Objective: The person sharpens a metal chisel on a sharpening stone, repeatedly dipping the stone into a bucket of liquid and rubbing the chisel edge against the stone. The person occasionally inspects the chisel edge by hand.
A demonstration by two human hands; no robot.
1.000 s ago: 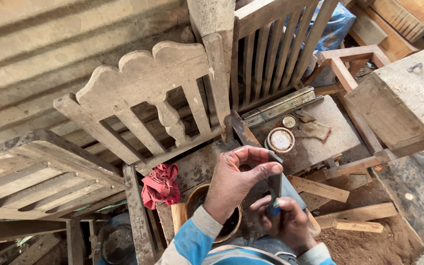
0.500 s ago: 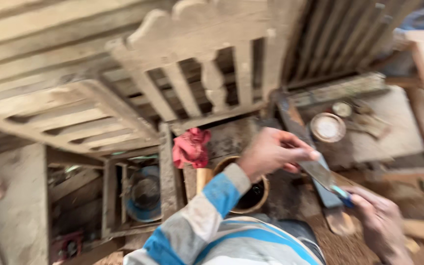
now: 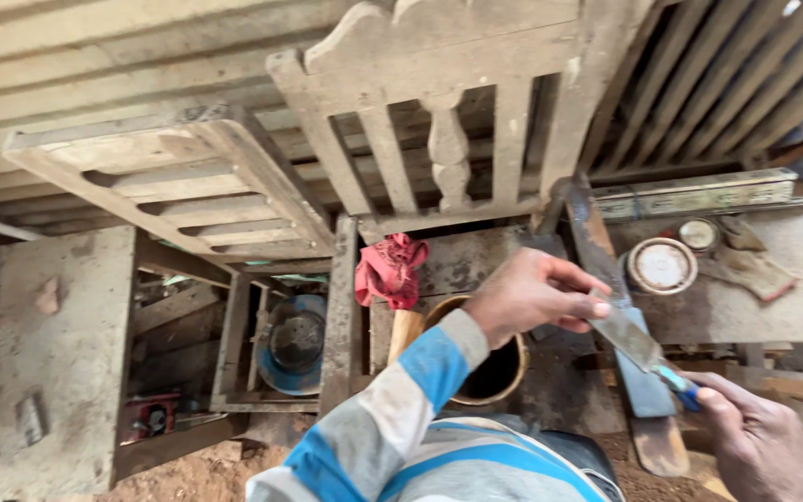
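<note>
My right hand [image 3: 759, 442] at the lower right grips the blue handle of a putty knife [image 3: 638, 344]. Its flat metal blade points up and left. My left hand [image 3: 532, 293] reaches across in a striped blue and grey sleeve, and its fingertips pinch the blade's tip. Just below my left wrist sits a round dark container [image 3: 494, 372] with a wooden handle [image 3: 404, 335] beside it. A red rag [image 3: 390, 268] lies crumpled on the bench to the left of my left hand.
A carved wooden chair back [image 3: 448, 121] leans behind the bench, with a slatted frame [image 3: 178, 186] to its left. A round tin lid [image 3: 662, 265] and a smaller lid [image 3: 699, 234] rest on the grey worktop [image 3: 792, 297]. A blue pan [image 3: 295, 344] lies below.
The view has swung left and steadied. Both hands stay on the putty knife, which has shifted to the right side of the picture; the left fingers remain on the blade.
</note>
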